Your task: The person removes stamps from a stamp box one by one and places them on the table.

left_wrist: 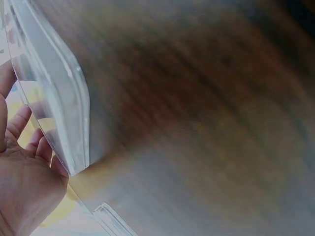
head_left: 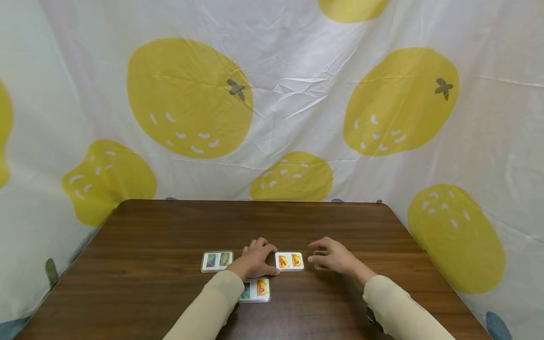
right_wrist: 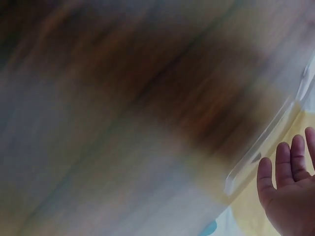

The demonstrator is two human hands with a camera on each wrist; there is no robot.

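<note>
A flat clear-edged card with two orange pictures [head_left: 290,261] lies mid-table. My left hand [head_left: 254,260] is over the tabletop at its left end, with thumb and index finger spread at its two left corners. To the right, my right hand [head_left: 337,257] partly covers another clear-edged flat piece [head_left: 321,253], whose face is mostly hidden. Its fingers are extended and loosely spread in the right wrist view. A card with a green and an orange picture [head_left: 262,288] lies nearer, partly behind the left wrist. Left of that hand lies a card with two bluish-green pictures [head_left: 211,260].
The brown wooden table [head_left: 170,222] extends on all sides of the cards. A white cloth with yellow fruit prints [head_left: 293,118] hangs behind it and along both sides.
</note>
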